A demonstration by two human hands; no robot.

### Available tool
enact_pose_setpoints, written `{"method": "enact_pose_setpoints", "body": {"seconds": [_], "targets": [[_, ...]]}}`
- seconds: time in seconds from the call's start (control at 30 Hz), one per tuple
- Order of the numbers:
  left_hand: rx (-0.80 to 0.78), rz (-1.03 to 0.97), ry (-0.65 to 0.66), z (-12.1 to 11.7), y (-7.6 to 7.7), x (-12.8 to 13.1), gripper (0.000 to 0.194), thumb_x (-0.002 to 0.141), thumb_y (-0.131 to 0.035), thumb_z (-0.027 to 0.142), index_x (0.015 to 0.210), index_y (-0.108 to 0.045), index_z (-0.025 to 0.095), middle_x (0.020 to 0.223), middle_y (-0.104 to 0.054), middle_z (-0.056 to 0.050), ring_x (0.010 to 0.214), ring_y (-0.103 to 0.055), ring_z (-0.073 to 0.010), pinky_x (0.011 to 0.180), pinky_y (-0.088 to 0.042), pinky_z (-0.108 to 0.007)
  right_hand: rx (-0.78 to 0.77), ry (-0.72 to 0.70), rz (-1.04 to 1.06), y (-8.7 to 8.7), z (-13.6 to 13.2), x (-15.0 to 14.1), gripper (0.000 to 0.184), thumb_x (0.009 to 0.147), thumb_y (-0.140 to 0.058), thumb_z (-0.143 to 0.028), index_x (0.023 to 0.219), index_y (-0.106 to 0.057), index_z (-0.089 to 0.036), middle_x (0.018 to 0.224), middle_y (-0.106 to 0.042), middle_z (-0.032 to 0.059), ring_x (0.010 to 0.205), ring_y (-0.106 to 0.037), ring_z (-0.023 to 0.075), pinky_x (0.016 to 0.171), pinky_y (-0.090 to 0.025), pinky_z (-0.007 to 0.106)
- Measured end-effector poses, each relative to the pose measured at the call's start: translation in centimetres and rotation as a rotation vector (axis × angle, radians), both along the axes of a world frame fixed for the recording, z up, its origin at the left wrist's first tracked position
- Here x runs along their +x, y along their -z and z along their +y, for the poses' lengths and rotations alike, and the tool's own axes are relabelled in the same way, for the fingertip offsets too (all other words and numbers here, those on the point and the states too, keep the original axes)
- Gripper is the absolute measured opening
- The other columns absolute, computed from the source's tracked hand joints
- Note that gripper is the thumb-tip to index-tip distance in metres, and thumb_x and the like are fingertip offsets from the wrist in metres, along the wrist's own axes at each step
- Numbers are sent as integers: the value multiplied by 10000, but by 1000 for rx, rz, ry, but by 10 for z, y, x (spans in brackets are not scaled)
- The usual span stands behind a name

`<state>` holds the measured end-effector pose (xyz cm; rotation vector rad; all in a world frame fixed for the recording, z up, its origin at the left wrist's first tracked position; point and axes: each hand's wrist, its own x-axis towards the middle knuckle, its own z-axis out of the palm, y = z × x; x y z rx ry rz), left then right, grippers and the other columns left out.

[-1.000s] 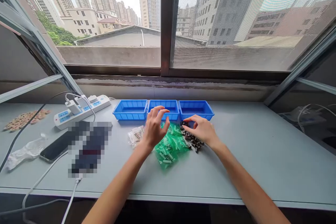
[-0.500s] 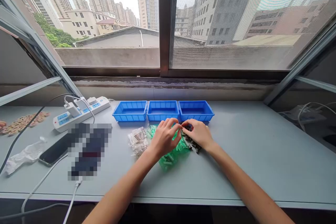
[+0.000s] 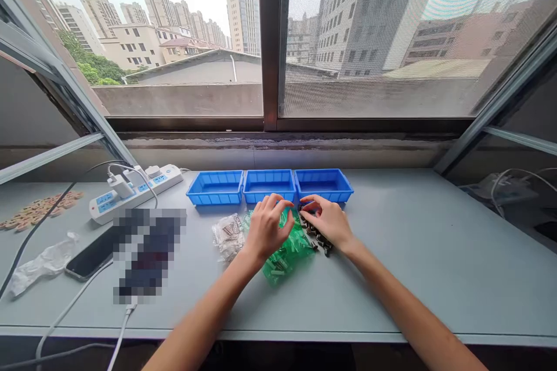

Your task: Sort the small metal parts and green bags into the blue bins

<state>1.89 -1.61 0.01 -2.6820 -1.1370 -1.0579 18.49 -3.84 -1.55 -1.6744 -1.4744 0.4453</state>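
My left hand [image 3: 268, 228] is above a spread of green, shiny plastic pieces [image 3: 285, 258], which may lie in a bag; its thumb and forefinger are curved and apart, with nothing visible between them. At a small pile of dark metal screws or bolts [image 3: 321, 240], my right hand [image 3: 329, 222] has its forefinger and thumb parted over the pile's far side. Part of the pile is hidden under that hand. Left of the green pieces lies a clear bag of small silvery parts [image 3: 228, 236], partly behind my left wrist.
Three blue bins, left [image 3: 215, 197], middle [image 3: 268, 196] and right [image 3: 324, 196], line the desk's back. Leftward are a power strip [image 3: 162, 182], a phone [image 3: 85, 261], a pixelated dark object [image 3: 150, 258], cables, crumpled plastic [image 3: 43, 264] and wooden pieces [image 3: 43, 211].
My hands have drawn apart slightly, and the fingertips that met over the pile are now separated. The gap between my left thumb and forefinger is wider. The camera view has shifted a little.
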Motion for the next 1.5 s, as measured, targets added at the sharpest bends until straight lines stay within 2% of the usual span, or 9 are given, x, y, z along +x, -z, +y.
{"method": "enact_pose_setpoints", "body": {"seconds": [0.23, 0.37, 0.53, 0.67, 0.8, 0.93, 1.13, 1.27, 1.5], "targets": [[-72, -40, 42, 3, 1, -2, 136, 839, -588, 312, 925, -658, 234, 921, -612, -32, 827, -586, -177, 713, -477, -313, -9, -153, 608, -8, 0, -8, 396, 593, -713, -406, 915, -638, -190, 763, -723, 44, 655, -651, 175, 614, -505, 307], [-98, -146, 40, 3, -1, -3, 103, 827, -613, 289, 887, -668, 227, 872, -609, -27, 818, -594, -174, 721, -486, -316, -78, -165, 776, -16, -5, -13, 440, 538, -765, -400, 904, -630, -196, 779, -717, 33, 741, -661, 182, 636, -503, 287], [-188, -287, 81, 2, -3, -2, 95, 827, -612, 280, 859, -672, 214, 856, -606, -33, 822, -601, -167, 739, -503, -307, -196, -112, 854, -22, -10, -16, 485, 555, -759, -436, 957, -628, -199, 826, -696, 25, 541, -527, 97, 408, -335, 201], [-227, -384, 116, 1, -3, 1, 121, 849, -581, 285, 866, -668, 203, 844, -595, -33, 783, -597, -148, 699, -510, -275, -242, -144, 935, -23, -11, -17, 495, 536, -780, -432, 949, -637, -198, 676, -617, -29, 440, -346, 41, 377, -230, 178], [-222, -425, 131, 0, -3, 2, 142, 867, -550, 274, 844, -668, 199, 846, -579, -31, 753, -587, -134, 696, -510, -269, -283, -228, 1005, -25, -12, -19, 461, 542, -792, -397, 931, -642, -200, 595, -533, -56, 430, -277, 31, 373, -133, 174], [-228, -436, 106, 0, -2, 1, 137, 858, -556, 267, 804, -659, 194, 850, -567, -28, 749, -586, -131, 682, -507, -261, -339, -305, 1050, -24, -13, -21, 436, 556, -794, -406, 921, -662, -208, 627, -546, -43, 438, -282, 28, 376, -116, 171], [-248, -372, 45, 1, 0, 1, 110, 842, -569, 283, 839, -634, 195, 875, -568, -31, 795, -595, -154, 668, -488, -269, -259, -257, 1005, -20, -9, -19, 400, 511, -804, -412, 825, -719, -180, 553, -505, -51, 454, -302, 33, 380, -181, 164], [-193, -313, -53, 5, -5, -3, 114, 849, -539, 286, 878, -607, 199, 909, -599, -38, 864, -599, -194, 781, -450, -349, -158, -135, 945, -17, -1, -10, 357, 514, -765, -420, 777, -729, -182, 606, -586, -23, 419, -291, 27, 368, -211, 183], [-180, -316, -285, 17, -16, -17, 129, 822, -490, 230, 872, -604, 199, 968, -624, -72, 997, -558, -266, 855, -383, -425, 113, 100, 669, -8, 15, 23, 358, 566, -683, -461, 785, -706, -178, 768, -680, 56, 471, -467, 96, 369, -353, 223]]}}
